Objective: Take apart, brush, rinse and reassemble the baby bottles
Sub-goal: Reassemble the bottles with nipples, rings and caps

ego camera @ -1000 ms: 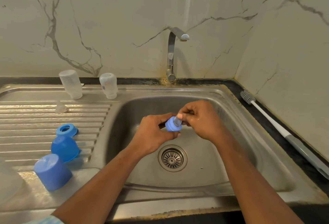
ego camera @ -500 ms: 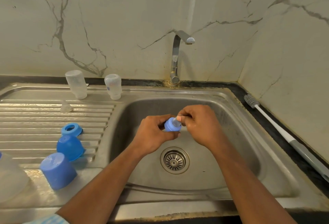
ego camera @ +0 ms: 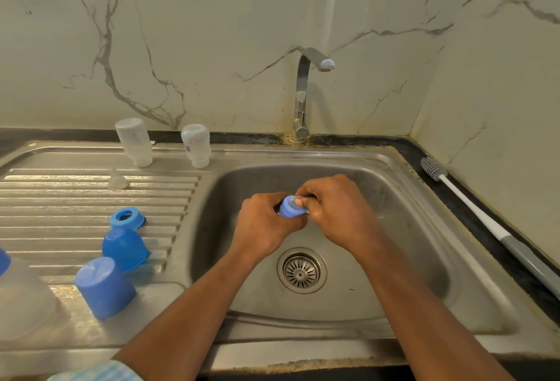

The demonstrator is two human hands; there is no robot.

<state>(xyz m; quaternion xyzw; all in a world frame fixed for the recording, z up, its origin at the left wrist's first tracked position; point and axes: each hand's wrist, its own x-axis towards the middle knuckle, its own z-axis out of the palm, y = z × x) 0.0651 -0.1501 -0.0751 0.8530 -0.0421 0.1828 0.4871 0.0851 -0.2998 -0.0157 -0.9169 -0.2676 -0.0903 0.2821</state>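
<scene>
Over the sink's (ego camera: 394, 157) middle, the left hand (ego camera: 263, 224) is gripping the blue collar (ego camera: 288, 211), the right hand (ego camera: 337, 209) pinching its teat (ego camera: 294, 200), probably seating it; next calls for a steady pull.

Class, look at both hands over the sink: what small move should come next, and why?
Probably pull the clear teat further through the blue ring until it seats: the left hand grips the ring, the right hand pinches the teat's tip, and the teat looks only partly through.
</scene>
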